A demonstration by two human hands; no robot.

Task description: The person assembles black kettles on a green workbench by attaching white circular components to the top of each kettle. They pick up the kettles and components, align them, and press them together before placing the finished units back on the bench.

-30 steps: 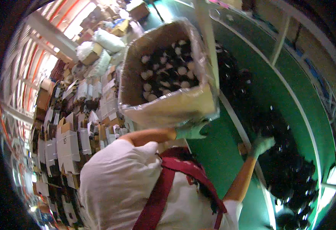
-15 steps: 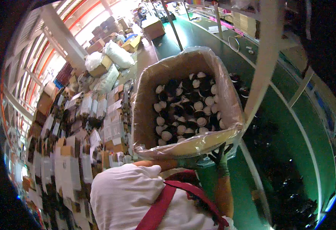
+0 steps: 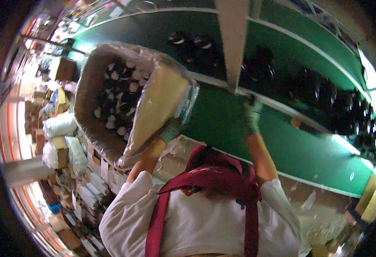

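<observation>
Neither my left hand nor my right hand shows in the head view. Right below me stands a person in a white shirt [image 3: 205, 222] with maroon apron straps and a maroon cap [image 3: 215, 165]. Their left gloved hand [image 3: 170, 130] props up the side of a large cardboard box [image 3: 153, 111] lined with clear plastic. The box is tilted and holds several black and white pieces [image 3: 119, 94]. Their right gloved hand [image 3: 252, 115] reaches up to the pale rail of a green conveyor belt [image 3: 248, 128].
Dark round pieces [image 3: 325, 103] lie along the green belt. A pale post [image 3: 233, 43] crosses the top of the view. Stacked cartons [image 3: 98, 188] and white sacks [image 3: 61, 126] fill the floor at the left. Scraps of plastic film [image 3: 320, 218] lie at the lower right.
The box has swung to the left and tilted on its side. The person's right hand has left the box and gone up to the belt's rail. The view has turned toward the belt.
</observation>
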